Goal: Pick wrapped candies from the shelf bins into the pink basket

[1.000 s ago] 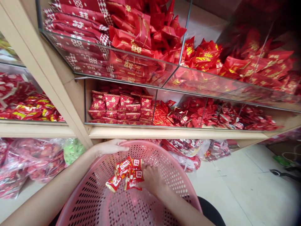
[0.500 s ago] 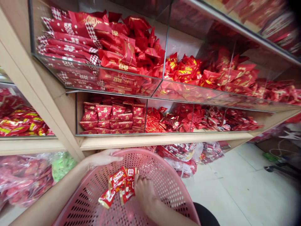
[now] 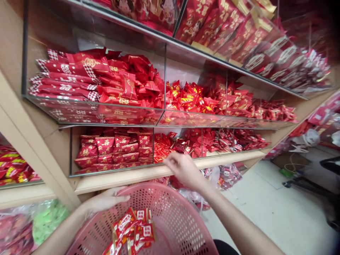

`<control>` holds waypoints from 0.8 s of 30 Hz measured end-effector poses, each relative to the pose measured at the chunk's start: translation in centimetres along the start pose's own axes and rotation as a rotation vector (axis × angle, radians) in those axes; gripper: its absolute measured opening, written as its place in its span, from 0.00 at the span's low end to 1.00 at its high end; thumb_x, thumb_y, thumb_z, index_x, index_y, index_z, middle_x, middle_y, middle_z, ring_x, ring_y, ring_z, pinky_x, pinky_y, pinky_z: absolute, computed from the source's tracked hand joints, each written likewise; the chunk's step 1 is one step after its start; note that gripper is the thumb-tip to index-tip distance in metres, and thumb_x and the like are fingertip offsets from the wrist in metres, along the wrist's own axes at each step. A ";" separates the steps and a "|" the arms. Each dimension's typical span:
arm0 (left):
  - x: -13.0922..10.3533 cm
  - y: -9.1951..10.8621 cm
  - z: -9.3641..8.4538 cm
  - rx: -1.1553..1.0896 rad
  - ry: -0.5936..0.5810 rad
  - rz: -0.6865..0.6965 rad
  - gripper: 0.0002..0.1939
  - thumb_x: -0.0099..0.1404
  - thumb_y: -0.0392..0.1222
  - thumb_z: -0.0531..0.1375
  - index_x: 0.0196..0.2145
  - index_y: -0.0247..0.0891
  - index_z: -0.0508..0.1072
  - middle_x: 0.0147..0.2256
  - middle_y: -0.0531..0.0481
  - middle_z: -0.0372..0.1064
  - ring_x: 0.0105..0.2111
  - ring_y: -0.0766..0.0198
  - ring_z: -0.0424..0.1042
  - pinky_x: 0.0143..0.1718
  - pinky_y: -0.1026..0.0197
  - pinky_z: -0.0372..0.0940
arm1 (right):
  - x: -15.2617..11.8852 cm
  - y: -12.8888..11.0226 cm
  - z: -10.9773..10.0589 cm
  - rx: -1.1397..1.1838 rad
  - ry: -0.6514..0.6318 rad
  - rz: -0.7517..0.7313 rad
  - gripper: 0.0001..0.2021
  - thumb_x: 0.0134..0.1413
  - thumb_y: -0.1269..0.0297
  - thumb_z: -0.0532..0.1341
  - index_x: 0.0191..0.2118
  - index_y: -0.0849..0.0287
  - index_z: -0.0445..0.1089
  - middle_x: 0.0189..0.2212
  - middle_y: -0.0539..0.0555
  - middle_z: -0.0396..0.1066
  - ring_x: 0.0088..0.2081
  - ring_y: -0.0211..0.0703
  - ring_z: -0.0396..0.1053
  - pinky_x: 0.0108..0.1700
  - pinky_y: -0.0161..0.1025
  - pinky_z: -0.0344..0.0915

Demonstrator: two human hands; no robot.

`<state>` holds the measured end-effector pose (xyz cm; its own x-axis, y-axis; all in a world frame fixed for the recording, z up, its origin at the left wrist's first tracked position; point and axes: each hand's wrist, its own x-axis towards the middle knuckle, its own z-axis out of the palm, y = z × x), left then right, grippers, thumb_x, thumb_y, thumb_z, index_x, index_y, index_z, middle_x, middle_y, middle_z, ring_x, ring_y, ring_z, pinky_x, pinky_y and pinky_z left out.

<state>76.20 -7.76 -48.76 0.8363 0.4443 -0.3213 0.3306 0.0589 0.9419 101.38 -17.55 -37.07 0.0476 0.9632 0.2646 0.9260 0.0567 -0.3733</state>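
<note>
A round pink plastic basket (image 3: 186,216) with a perforated wall sits low in front of me. My left hand (image 3: 106,200) grips its far left rim, fingers lying over the edge. Several small red candy packets with white labels (image 3: 132,226) rest in a loose pile inside. Above the basket's far rim, my right hand (image 3: 183,169) is raised in front of the lower shelf bin, fingers curled in. Whatever it may hold is hidden. Just past its fingertips lie bright red packets (image 3: 161,145) in a clear-fronted compartment.
Clear-walled bins hold red packets (image 3: 127,85) on the upper shelf and dark red pillow packs (image 3: 106,148) on the lower one. A wooden shelf edge (image 3: 101,182) runs above the basket. Bagged goods (image 3: 230,177) lie on the tiled floor (image 3: 265,198). A green bag (image 3: 49,219) stands left.
My right hand has left the packets in the basket and moved up to the lower shelf. My left hand stays on the rim. The view has tilted up and right.
</note>
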 end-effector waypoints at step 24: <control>0.5 -2.0 -0.7 0.007 0.017 -0.010 0.26 0.53 0.54 0.60 0.49 0.42 0.68 0.49 0.52 0.67 0.51 0.57 0.63 0.54 0.58 0.53 | 9.3 8.9 -0.5 0.007 0.518 0.288 0.16 0.57 0.63 0.47 0.36 0.65 0.70 0.30 0.62 0.72 0.33 0.47 0.70 0.37 0.38 0.63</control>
<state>75.68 -6.99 -50.73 0.8254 0.4587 -0.3292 0.3421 0.0575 0.9379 110.27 -8.19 -37.50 0.4753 0.6863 0.5506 0.8461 -0.1849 -0.4999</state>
